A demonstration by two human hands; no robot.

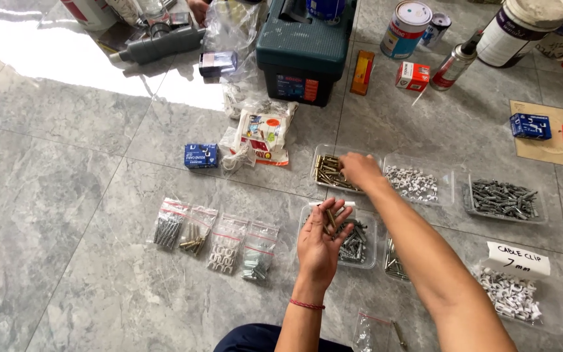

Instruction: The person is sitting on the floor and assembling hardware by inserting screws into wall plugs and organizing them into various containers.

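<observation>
Brass-coloured anchors lie loosely in the cupped, upturned left hand [321,240] above a clear tray of grey screws [354,242], while the right hand [360,170] reaches into the tray of brass anchors [329,172] on the grey tiled floor [66,195], fingers curled down; whether its grip has closed on any I cannot tell. Keeping the left palm level and pinching only a few pieces at once should stop them spilling.

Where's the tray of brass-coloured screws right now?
The tray of brass screws sits just above centre, under the right hand, left of the white clip tray.
</observation>
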